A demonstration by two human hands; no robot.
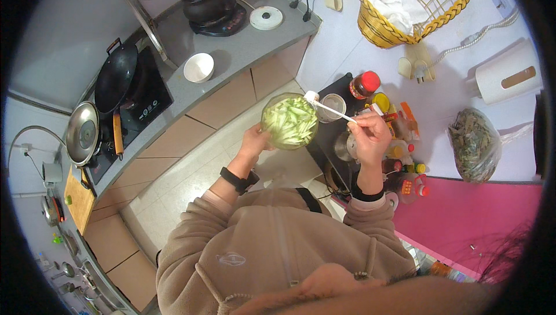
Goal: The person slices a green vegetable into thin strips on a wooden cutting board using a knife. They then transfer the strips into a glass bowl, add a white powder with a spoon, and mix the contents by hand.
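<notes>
My left hand [256, 142] grips the near left rim of a glass bowl [290, 145], held up over the floor. Pale green vegetable strips [291, 119] fill the bowl. In my right hand [368, 134] is the thin handle of a small white spoon [334, 110]. Its white head sits at the bowl's upper right edge; whether it holds anything I cannot tell. Just beyond the spoon, a round tub with pale contents [332, 107] stands on a dark surface. A jar with a red lid [365, 84] is behind the tub.
Several seasoning bottles [397, 152] crowd the right side near my right wrist. On the left counter are a black wok [116, 78], a steel lid [82, 133] and a white bowl [199, 67]. A dark kettle [208, 4] stands farther back. A wicker basket [378, 28] hangs on the wall.
</notes>
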